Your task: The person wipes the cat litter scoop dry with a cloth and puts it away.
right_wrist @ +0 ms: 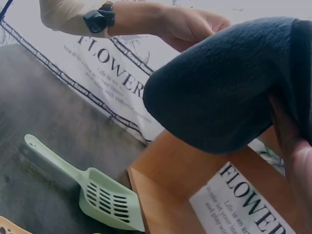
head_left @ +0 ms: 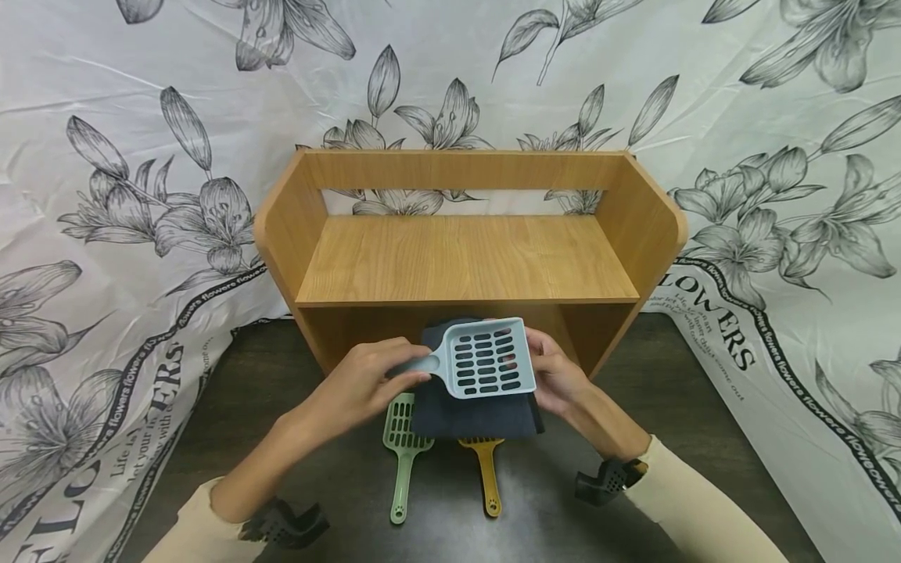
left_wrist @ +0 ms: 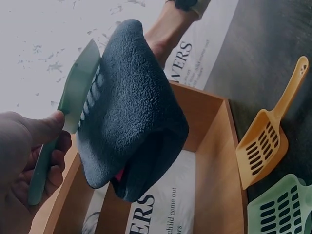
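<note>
My left hand (head_left: 362, 377) pinches the handle of a pale blue slotted litter scoop (head_left: 486, 361), whose flat slotted face shows in the head view. Behind the scoop hangs a folded dark blue cloth (head_left: 472, 418), held by my right hand (head_left: 558, 374); some right fingers are hidden behind the scoop and cloth. In the left wrist view the scoop (left_wrist: 78, 95) is edge-on, lying against the cloth (left_wrist: 136, 97). The right wrist view shows my right thumb (right_wrist: 287, 126) on the near side of the cloth (right_wrist: 219, 92).
A green litter scoop (head_left: 403, 481) and a yellow one (head_left: 488, 473) lie on the dark table (head_left: 338, 500), in front of a wooden shelf unit (head_left: 464, 258). White flower-printed cloth (head_left: 141, 258) covers the wall behind and both sides of the table.
</note>
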Tool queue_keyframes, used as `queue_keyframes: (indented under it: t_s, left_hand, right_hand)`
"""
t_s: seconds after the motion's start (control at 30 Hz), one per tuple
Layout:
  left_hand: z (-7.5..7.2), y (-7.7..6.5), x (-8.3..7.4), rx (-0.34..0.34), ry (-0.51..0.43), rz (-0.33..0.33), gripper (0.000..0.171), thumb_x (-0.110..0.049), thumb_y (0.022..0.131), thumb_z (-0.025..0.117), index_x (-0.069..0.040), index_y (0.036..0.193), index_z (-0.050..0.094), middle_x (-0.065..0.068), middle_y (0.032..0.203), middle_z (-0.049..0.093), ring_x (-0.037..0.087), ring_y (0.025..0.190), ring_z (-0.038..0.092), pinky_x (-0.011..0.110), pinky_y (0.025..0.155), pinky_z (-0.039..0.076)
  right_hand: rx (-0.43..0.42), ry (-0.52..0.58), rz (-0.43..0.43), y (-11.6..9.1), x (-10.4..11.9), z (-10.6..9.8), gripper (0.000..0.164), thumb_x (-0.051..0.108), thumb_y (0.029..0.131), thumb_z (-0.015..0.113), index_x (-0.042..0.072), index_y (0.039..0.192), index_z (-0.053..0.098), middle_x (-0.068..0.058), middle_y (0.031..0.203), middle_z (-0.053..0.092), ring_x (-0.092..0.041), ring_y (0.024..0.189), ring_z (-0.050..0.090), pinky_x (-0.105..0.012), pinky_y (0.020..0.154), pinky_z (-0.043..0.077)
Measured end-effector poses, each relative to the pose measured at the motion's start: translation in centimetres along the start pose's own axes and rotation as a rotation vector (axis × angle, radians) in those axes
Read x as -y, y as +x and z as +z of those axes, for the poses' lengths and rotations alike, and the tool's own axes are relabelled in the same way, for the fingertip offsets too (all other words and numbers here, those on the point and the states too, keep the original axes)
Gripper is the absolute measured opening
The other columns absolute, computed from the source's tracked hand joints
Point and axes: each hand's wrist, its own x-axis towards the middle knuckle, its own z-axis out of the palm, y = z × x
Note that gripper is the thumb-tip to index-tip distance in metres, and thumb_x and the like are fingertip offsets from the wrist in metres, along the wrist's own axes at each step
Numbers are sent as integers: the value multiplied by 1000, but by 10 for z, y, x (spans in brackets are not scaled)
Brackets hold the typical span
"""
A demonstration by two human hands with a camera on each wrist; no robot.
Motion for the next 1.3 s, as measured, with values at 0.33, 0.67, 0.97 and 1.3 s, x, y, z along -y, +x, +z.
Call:
queue_keyframes:
  t_s: [0.33, 0.67, 0.97, 1.3]
  left_hand:
    - [-4, -3, 5, 13, 3, -32, 25, -7, 94, 80, -4, 119, 76, -4, 97, 72, 5, 77, 57, 22, 65, 49]
    - [-7, -13, 16, -1, 76, -17, 25, -5, 92, 81, -4, 116, 76, -5, 95, 72, 4, 75, 55, 24, 65, 49]
    - [-9, -19, 21, -33, 81, -13, 26, -2, 92, 80, -3, 117, 76, -6, 95, 72, 3, 76, 55, 26, 66, 50]
    - [-3, -3, 8, 0, -23, -1, 27, -2, 94, 79, -3, 120, 75, -5, 95, 70, 4, 76, 55, 22, 64, 48]
  right_hand:
    - [13, 45, 36, -13, 9, -6, 54, -20, 100, 47, 3, 149, 56, -15, 145, 61, -26, 131, 64, -39, 100, 57]
    - [-56, 3, 65, -29, 38, -8, 59, -21, 103, 41, 3, 156, 47, -15, 152, 54, -29, 138, 58, -44, 104, 55]
    - [-88, -29, 50, -36, 47, -15, 59, -23, 103, 34, 2, 156, 47, -15, 151, 55, -28, 135, 60, -44, 103, 55]
    - [-125, -29, 44, -17, 6, -15, 57, -24, 98, 44, 6, 145, 60, -12, 142, 63, -22, 126, 66, -37, 96, 59]
